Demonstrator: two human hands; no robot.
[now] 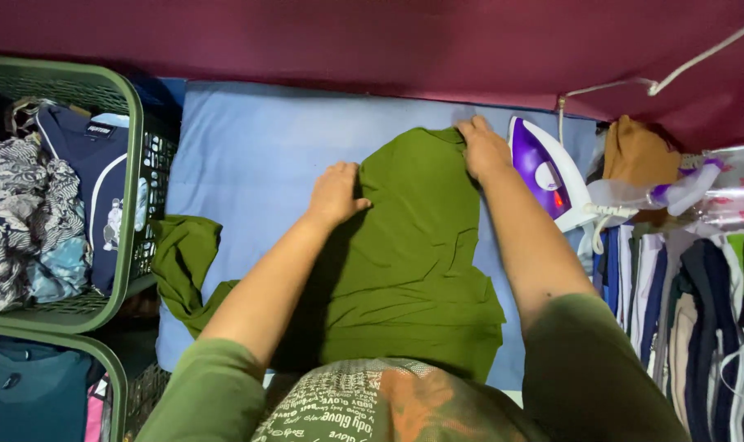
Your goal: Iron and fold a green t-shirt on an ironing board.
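An olive-green garment (pixel 413 262) lies spread on a light blue ironing surface (pixel 249 155), with one part trailing off the left edge. My left hand (pixel 336 194) rests flat on the garment's upper left edge, fingers together. My right hand (pixel 483 147) presses on its far right corner, fingers curled on the fabric edge. A purple and white iron (pixel 549 175) stands just right of my right hand.
A green laundry basket (pixel 126 106) full of clothes stands at the left, with a second basket (pixel 110 360) below it. Folded clothes (pixel 699 319) are stacked at the right beside a spray bottle (pixel 675 192). A white cord (pixel 675 74) runs along the maroon wall.
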